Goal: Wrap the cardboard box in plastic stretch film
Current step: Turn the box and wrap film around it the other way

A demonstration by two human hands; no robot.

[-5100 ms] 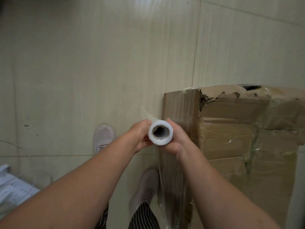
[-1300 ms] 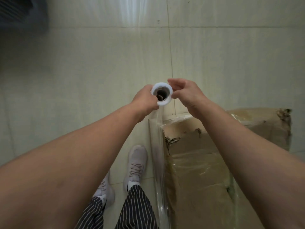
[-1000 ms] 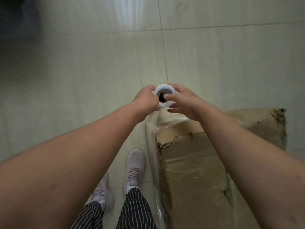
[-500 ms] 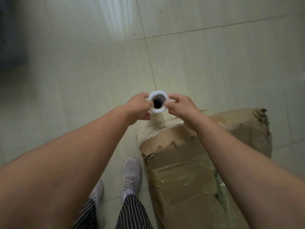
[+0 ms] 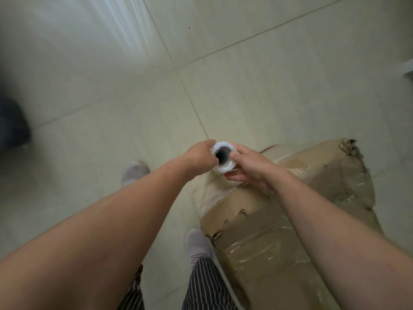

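Observation:
A white roll of stretch film [image 5: 224, 157] is seen end-on, upright, with its dark core facing me. My left hand [image 5: 199, 157] grips its left side and my right hand [image 5: 250, 168] grips its right side. The roll hangs just above the near-left corner of a worn cardboard box [image 5: 317, 182] that stands on the floor at the lower right. Clear film covers the box's top and left side in wrinkled layers, and a sheet runs from the roll down onto that corner. The box's edges are torn.
Pale tiled floor [image 5: 245, 86] surrounds the box. My two feet in light shoes [image 5: 134, 173] and striped trousers [image 5: 207, 285] stand left of the box. A dark blurred object [image 5: 11, 126] sits at the left edge, a white thing [image 5: 407, 69] at the far right edge.
I have walked round the box's corner with the roll, so the box now lies turned further right in view. Both hands stay on the roll, which has moved closer to the box's corner.

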